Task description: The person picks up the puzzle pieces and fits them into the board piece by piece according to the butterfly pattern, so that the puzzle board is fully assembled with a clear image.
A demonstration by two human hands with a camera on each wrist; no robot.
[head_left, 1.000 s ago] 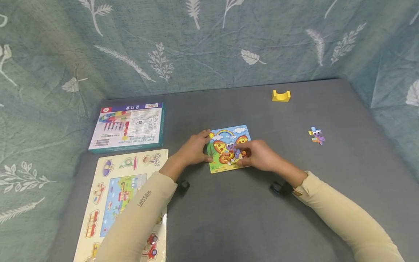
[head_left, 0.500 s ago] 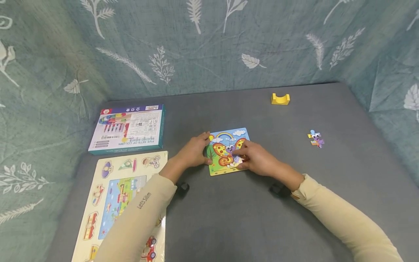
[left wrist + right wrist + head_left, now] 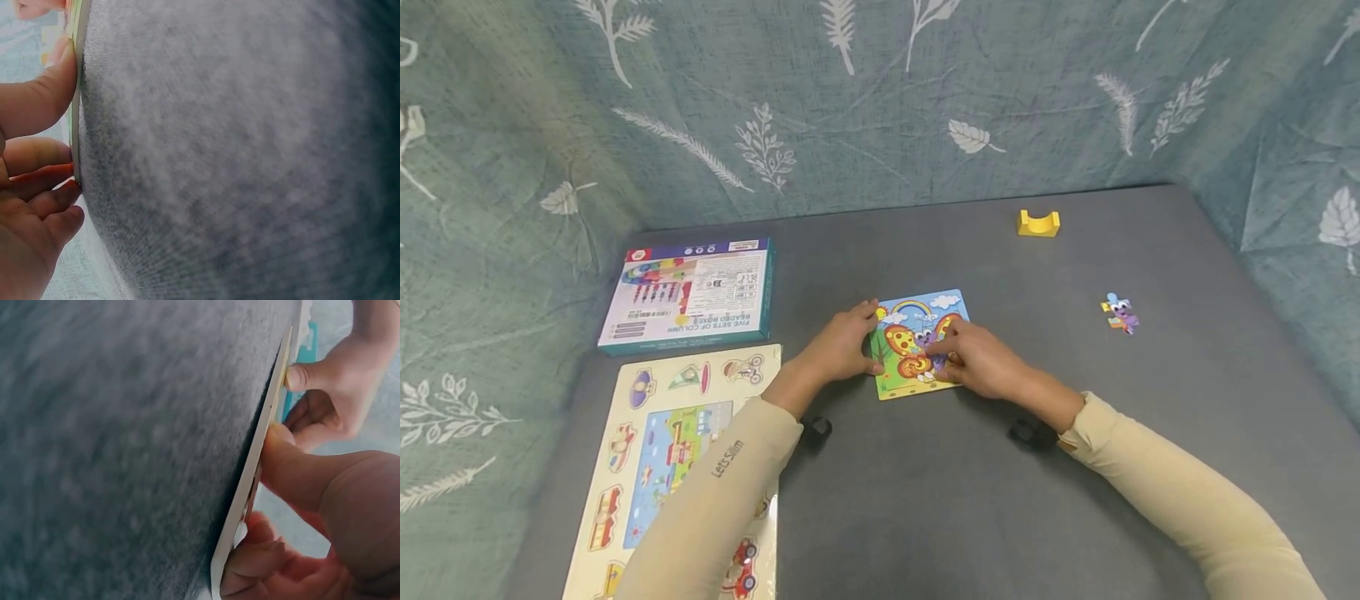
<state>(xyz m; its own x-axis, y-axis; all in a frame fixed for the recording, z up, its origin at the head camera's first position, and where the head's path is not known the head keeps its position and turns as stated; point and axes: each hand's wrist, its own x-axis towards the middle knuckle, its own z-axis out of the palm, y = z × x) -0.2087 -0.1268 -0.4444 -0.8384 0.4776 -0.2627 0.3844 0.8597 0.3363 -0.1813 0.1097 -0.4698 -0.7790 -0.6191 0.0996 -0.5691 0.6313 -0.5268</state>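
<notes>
A small puzzle board (image 3: 895,387) with a butterfly and rainbow picture lies on the grey table. My left hand (image 3: 847,343) holds its left side, the thumb and fingertips at the edge; in the left wrist view the left thumb (image 3: 59,75) meets the board's rim. Over the board's right half, the right hand (image 3: 988,360) pinches a purple puzzle piece (image 3: 937,362) at the butterfly's body. Its fingers cover part of the picture. In the right wrist view, the right fingers (image 3: 253,562) are bent against the board, and a piece's edge (image 3: 252,495) stands slightly raised there.
A loose purple puzzle piece (image 3: 1122,314) lies to the right. At the back stands a yellow arch-shaped block (image 3: 1038,224). A boxed bead set (image 3: 700,292) and a large peg puzzle board (image 3: 602,442) are on the left, the latter partly under the left sleeve (image 3: 715,492).
My right hand has shifted slightly left over the board, and the purple piece under its fingers has turned and sits lower. The left hand stays at the board's left edge.
</notes>
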